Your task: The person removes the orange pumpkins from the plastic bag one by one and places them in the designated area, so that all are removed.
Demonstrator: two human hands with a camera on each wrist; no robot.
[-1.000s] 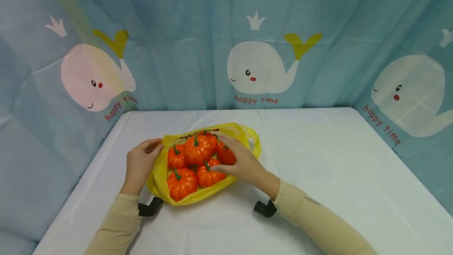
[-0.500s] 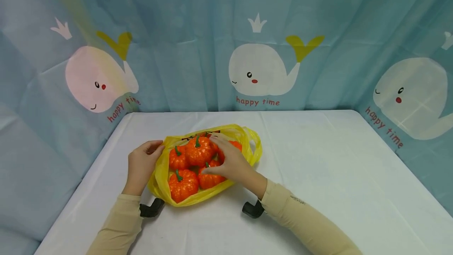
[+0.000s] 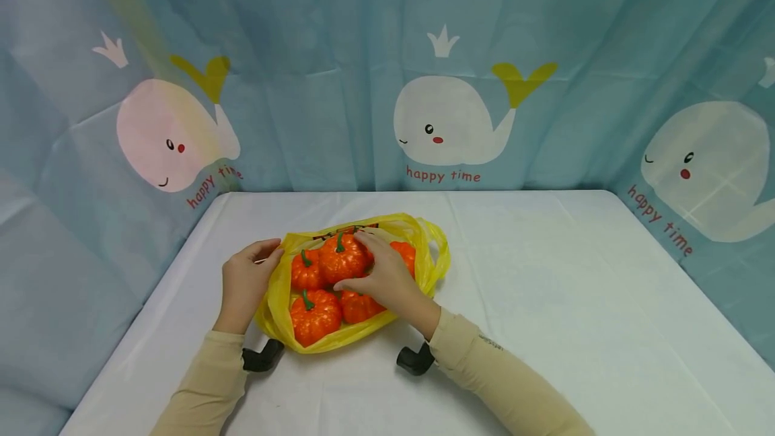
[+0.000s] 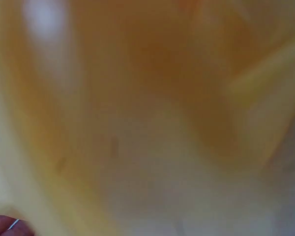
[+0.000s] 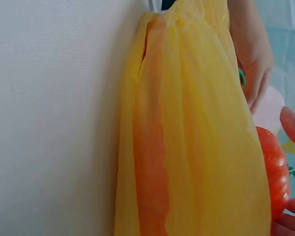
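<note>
A yellow plastic bag [image 3: 278, 301] lies with its mouth spread, holding several small orange pumpkins with green stems. My left hand [image 3: 245, 284] pinches the bag's left rim between thumb and fingers. Over the bag's right side, my right hand [image 3: 390, 281] reaches in with thumb and fingers parted about the top pumpkin [image 3: 341, 260]. Its thumb looks apart from that pumpkin in the right wrist view; fingertip contact is unclear. Two front pumpkins, one on the left [image 3: 315, 318] and one partly under my right hand [image 3: 358, 307], show too. Blurred yellow film fills most of the left wrist view.
A white-covered table [image 3: 557, 288] bears the bag left of centre. Behind it hangs a blue curtain [image 3: 339, 120] printed with whales. Black curved pieces [image 3: 264, 356] stick out beneath both wrists. The bag's handle loop [image 3: 437, 247] stands at its right end.
My right hand has moved left across the pumpkins, from the right one toward the top one, uncovering the right pumpkin again. The left hand stays at the bag's rim. The view has shifted slightly.
</note>
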